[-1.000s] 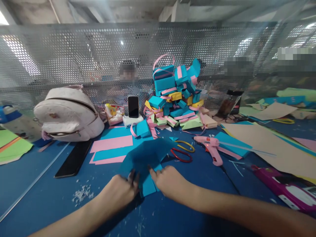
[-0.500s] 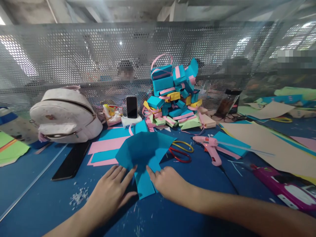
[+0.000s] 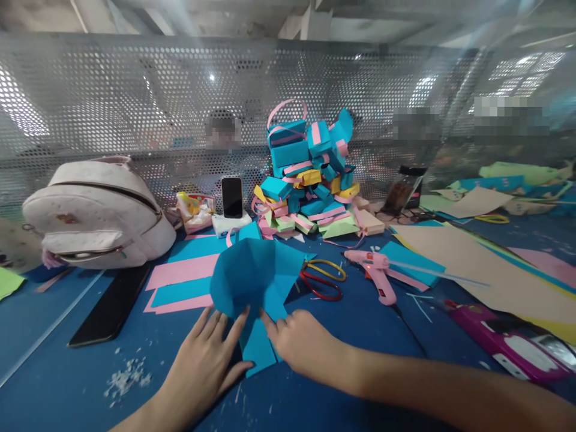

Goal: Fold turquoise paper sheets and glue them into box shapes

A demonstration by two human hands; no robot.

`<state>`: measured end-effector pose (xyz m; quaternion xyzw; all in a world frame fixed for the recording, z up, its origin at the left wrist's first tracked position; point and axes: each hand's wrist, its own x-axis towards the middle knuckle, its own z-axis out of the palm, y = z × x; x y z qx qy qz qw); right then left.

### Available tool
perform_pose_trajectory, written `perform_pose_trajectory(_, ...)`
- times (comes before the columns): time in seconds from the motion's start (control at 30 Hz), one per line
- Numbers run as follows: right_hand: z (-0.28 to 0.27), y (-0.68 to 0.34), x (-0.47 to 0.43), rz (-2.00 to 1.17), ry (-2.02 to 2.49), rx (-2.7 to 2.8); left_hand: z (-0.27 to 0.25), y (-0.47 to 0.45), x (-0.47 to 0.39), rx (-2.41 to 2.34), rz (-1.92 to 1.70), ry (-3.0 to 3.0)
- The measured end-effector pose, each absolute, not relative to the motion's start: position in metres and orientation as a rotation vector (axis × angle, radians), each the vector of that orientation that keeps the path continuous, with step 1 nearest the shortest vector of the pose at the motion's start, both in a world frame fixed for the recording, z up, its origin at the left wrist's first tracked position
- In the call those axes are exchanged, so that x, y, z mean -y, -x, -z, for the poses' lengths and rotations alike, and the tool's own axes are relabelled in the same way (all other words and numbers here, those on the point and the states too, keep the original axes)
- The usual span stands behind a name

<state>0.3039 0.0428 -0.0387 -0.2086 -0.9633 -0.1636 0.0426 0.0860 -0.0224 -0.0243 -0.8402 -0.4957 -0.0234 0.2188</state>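
A blue paper piece [image 3: 256, 273] with a curved, flared top and a strip-like lower part lies in front of me, its upper sides standing up from the table. My left hand [image 3: 209, 348] is open over its left side, fingers spread, with the index fingertip on the paper near the base of the flare. From the right, my right hand [image 3: 301, 342] presses its stretched index fingertip on the same area. Its other fingers are curled, and its thumb is hidden. Neither hand grips anything.
A pink glue gun [image 3: 375, 270] and red-and-yellow-handled scissors [image 3: 321, 282] lie to the right. Behind are a pile of folded paper boxes [image 3: 306, 186] and an upright phone [image 3: 232, 198]. A white backpack [image 3: 99, 216] and dark phone [image 3: 110, 309] are left; a magenta tool [image 3: 506, 342] is right.
The view has shifted slightly, so most things sit farther left. The paper's left flap looks more curled upward. Both hands keep their fingertips on the paper.
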Motion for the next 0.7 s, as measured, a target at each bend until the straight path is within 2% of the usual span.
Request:
perform_pose_trajectory(0.37,0.040,-0.304,-0.047,0.450,0.643,2.989,0.026,-0.084,0.022,1.422,0.085,2.386)
perform_pose_trajectory(0.7,0.038,-0.312,-0.057,0.158,0.715,2.957,0.024,-0.087,0.023,1.430,0.026,2.391)
